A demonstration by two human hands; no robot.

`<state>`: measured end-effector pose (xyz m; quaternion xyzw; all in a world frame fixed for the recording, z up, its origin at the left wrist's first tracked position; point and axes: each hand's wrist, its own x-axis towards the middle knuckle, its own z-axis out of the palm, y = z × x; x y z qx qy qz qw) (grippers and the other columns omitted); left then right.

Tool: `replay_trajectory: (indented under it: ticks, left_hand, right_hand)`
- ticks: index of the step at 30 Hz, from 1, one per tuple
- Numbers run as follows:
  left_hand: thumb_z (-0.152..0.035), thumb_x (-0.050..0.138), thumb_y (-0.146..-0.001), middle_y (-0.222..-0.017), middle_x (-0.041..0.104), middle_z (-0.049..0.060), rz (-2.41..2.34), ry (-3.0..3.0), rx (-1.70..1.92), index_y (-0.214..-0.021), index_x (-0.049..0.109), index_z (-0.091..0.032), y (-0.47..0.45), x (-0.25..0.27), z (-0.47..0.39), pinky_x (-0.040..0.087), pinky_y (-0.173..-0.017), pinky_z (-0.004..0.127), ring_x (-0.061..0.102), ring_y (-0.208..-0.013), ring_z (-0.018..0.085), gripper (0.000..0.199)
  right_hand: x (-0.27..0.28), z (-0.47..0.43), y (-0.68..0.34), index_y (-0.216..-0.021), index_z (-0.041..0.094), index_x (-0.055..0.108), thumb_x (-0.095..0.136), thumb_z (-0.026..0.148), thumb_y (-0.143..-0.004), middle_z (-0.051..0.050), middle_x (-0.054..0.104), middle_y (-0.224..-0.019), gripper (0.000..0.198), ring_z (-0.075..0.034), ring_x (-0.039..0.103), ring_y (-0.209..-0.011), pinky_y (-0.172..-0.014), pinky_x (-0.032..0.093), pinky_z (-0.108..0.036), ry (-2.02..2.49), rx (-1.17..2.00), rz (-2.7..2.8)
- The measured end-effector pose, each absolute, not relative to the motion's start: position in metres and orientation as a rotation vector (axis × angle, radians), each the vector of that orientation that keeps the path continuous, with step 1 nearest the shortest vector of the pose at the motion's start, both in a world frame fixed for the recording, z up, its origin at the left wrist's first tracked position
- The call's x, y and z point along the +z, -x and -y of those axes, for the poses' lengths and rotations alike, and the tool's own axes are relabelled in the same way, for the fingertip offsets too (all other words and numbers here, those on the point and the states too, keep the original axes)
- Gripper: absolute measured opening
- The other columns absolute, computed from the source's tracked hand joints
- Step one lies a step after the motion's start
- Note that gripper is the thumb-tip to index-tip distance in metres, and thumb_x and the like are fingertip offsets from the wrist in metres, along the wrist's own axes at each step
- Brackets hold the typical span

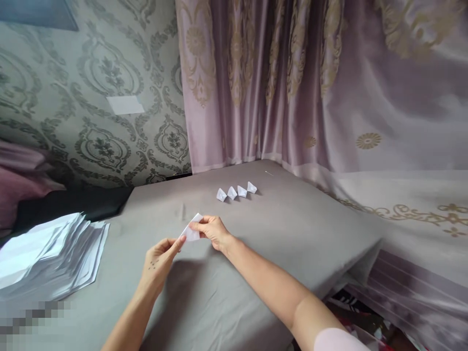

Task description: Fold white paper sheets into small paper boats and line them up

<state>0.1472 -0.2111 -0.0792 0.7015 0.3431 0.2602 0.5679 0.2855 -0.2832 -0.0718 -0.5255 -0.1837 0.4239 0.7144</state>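
Observation:
A small folded piece of white paper (191, 234) is held up over the grey-covered table, tilted, between both hands. My left hand (163, 256) pinches its lower left corner between thumb and fingers. On its right side my right hand (213, 230) grips the paper, thumb on the near face and fingers behind. Beyond the hands, several small folded white paper pieces (232, 193) stand in a short row on the cloth, apart from both hands.
A thick stack of white paper sheets (54, 253) lies at the left. A thin stick-like item (269, 173) rests near the back corner of the grey tabletop (292, 219). Pink curtains (234, 83) hang behind and along the right; patterned wallpaper (109, 131) covers the left wall.

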Motion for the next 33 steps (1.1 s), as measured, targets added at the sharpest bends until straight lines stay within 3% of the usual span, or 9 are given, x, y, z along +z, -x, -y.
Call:
replay_trajectory:
  ticks: [8, 10, 13, 15, 19, 23, 27, 33]
  left_hand:
    - [-0.054, 0.066, -0.067, -0.07, 0.065, 0.004, -0.77, -1.669, 0.417, -0.077, 0.071, -0.015, -0.134, -0.045, 0.236, 0.042, -0.066, 0.024, 0.057, -0.072, 0.018, 0.04]
    - [-0.05, 0.067, -0.069, -0.087, 0.069, 0.005, -0.748, -1.582, 0.535, -0.09, 0.07, -0.017, -0.142, -0.034, 0.241, 0.044, -0.072, 0.025, 0.06, -0.084, 0.02, 0.04]
    - [-0.046, 0.071, -0.067, -0.095, 0.07, 0.007, -0.732, -1.424, 0.732, -0.093, 0.069, -0.016, -0.161, -0.024, 0.244, 0.046, -0.074, 0.025, 0.061, -0.088, 0.02, 0.039]
    - [-0.043, 0.071, -0.068, -0.095, 0.071, 0.008, -0.636, -1.356, 0.751, -0.092, 0.07, -0.016, -0.174, -0.023, 0.245, 0.047, -0.075, 0.026, 0.061, -0.088, 0.02, 0.036]
    - [-0.038, 0.071, -0.072, -0.084, 0.071, 0.006, -0.551, -1.212, 0.753, -0.083, 0.071, -0.015, -0.188, -0.031, 0.248, 0.046, -0.076, 0.025, 0.061, -0.083, 0.017, 0.026]
    - [-0.034, 0.072, -0.071, -0.083, 0.07, 0.003, -0.598, -1.054, 0.819, -0.081, 0.071, -0.016, -0.189, -0.046, 0.248, 0.045, -0.081, 0.022, 0.06, -0.084, 0.014, 0.02]
    - [-0.034, 0.077, -0.066, -0.081, 0.069, 0.002, -0.708, -0.949, 0.859, -0.082, 0.071, -0.016, -0.186, -0.057, 0.248, 0.047, -0.071, 0.02, 0.06, -0.077, 0.012, 0.025]
    - [-0.038, 0.083, -0.052, -0.084, 0.072, 0.002, -0.853, -0.866, 0.908, -0.083, 0.073, -0.018, -0.182, -0.067, 0.252, 0.05, -0.065, 0.021, 0.063, -0.077, 0.015, 0.039]
  right_hand:
    - [-0.051, 0.31, -0.29, -0.071, 0.013, 0.068, 0.069, 0.038, -0.066, 0.002, 0.062, -0.061, 0.025, -0.009, 0.051, -0.055, -0.057, 0.038, -0.023, 1.304, 0.814, 0.703]
    - [-0.045, 0.315, -0.287, -0.072, 0.013, 0.068, 0.065, 0.037, -0.072, 0.001, 0.064, -0.064, 0.023, -0.011, 0.054, -0.059, -0.059, 0.04, -0.024, 1.366, 0.661, 0.776]
    - [-0.036, 0.321, -0.282, -0.079, 0.017, 0.066, 0.061, 0.036, -0.077, -0.001, 0.068, -0.074, 0.02, -0.015, 0.06, -0.069, -0.064, 0.044, -0.024, 1.411, 0.547, 0.88]
    - [-0.032, 0.324, -0.279, -0.087, 0.019, 0.063, 0.06, 0.036, -0.079, -0.001, 0.069, -0.077, 0.019, -0.015, 0.062, -0.071, -0.064, 0.045, -0.024, 1.453, 0.484, 0.901]
    - [-0.03, 0.329, -0.275, -0.089, 0.023, 0.053, 0.059, 0.036, -0.081, 0.002, 0.066, -0.066, 0.017, -0.013, 0.057, -0.056, -0.054, 0.042, -0.023, 1.669, 0.293, 0.903]
    - [-0.036, 0.329, -0.272, -0.096, 0.024, 0.052, 0.059, 0.028, -0.082, 0.001, 0.066, -0.08, 0.015, -0.013, 0.059, -0.066, -0.063, 0.046, -0.024, 1.714, 0.066, 0.934]
    - [-0.047, 0.325, -0.263, -0.092, 0.024, 0.055, 0.052, 0.023, -0.087, -0.001, 0.063, -0.083, 0.005, -0.014, 0.06, -0.075, -0.07, 0.048, -0.025, 1.721, -0.017, 1.024]
    - [-0.06, 0.321, -0.249, -0.094, 0.024, 0.057, 0.05, 0.017, -0.088, -0.003, 0.062, -0.09, 0.012, -0.016, 0.059, -0.084, -0.074, 0.049, -0.026, 1.794, -0.059, 1.102]
